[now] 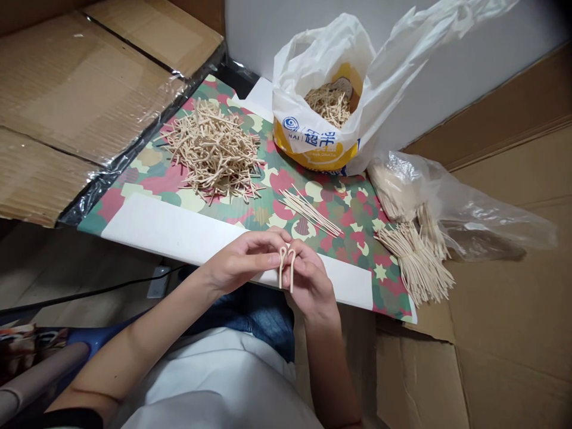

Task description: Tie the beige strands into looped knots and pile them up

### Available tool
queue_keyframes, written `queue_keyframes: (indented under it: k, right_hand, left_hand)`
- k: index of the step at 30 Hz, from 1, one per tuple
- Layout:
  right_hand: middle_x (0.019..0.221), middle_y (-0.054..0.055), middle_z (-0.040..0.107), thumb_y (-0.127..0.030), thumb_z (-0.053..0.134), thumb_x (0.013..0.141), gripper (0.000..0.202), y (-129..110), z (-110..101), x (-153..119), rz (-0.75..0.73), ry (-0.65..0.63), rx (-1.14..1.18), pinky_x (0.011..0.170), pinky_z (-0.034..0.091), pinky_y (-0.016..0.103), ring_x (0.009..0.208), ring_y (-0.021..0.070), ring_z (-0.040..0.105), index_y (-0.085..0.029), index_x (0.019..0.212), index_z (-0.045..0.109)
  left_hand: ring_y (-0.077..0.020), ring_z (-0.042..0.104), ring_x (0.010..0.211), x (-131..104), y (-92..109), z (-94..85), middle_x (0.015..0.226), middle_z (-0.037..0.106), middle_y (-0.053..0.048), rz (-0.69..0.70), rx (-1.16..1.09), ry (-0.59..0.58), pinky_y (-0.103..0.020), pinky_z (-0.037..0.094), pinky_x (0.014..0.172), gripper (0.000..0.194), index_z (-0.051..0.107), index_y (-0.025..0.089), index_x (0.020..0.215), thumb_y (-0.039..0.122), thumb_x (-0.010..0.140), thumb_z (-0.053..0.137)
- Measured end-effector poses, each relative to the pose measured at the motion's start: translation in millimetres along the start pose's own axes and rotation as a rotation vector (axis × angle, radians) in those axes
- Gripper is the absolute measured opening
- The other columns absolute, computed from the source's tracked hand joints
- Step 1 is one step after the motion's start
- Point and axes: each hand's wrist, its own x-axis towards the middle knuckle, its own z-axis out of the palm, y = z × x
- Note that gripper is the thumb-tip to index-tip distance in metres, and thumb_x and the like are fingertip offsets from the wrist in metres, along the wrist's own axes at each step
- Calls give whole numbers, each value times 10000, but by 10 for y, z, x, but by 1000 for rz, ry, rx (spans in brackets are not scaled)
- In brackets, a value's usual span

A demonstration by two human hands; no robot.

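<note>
My left hand [250, 253] and my right hand [315, 277] meet in front of the table's near edge, fingers closed. Between them are thin pale sticks bent over at the top, a left bent stick [281, 271] and a right bent stick [292, 275], with their ends pointing down. The left one sits at my left thumb and the right one at my right fingers; whether they join behind the fingers is hidden. Just beyond my hands lie several straight pale sticks [310, 211]. Farther left is a big heap of short bent sticks [214, 152].
A white and yellow plastic bag [295, 140] stands at the back, holding more pale pieces. Bundled long sticks [417, 262] and a clear plastic bag [473, 220] lie at the right edge. Cardboard [67, 89] flanks the patterned tabletop [353, 205].
</note>
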Motion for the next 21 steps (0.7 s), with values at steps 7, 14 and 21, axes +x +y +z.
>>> queue_keyframes:
  k: [7, 14, 21]
  right_hand:
    - [659, -14, 562, -321, 606, 756, 150, -21, 56, 7, 3, 49, -40, 518, 380, 247, 555, 116, 498, -199, 699, 539]
    - [539, -23, 505, -386, 575, 772, 189, 9, 66, 9, 37, 29, -89, 571, 414, 281, 541, 138, 495, -203, 734, 545]
    - [517, -40, 486, -343, 542, 777, 160, 45, 100, -28, -54, 108, -114, 519, 393, 279, 483, 130, 471, -218, 698, 483]
  left_hand:
    - [-187, 540, 867, -2, 0, 22, 730, 555, -57, -21, -51, -27, -271, 448, 736, 153, 650, 150, 699, 294, 733, 687]
    - [-205, 578, 860, -21, 2, -4, 656, 557, -44, -24, 30, -21, -330, 462, 795, 153, 627, 163, 706, 302, 745, 677]
    - [-175, 554, 809, -16, 46, 27, 904, 505, -60, 5, 158, 32, -317, 473, 705, 220, 611, 155, 696, 361, 723, 684]
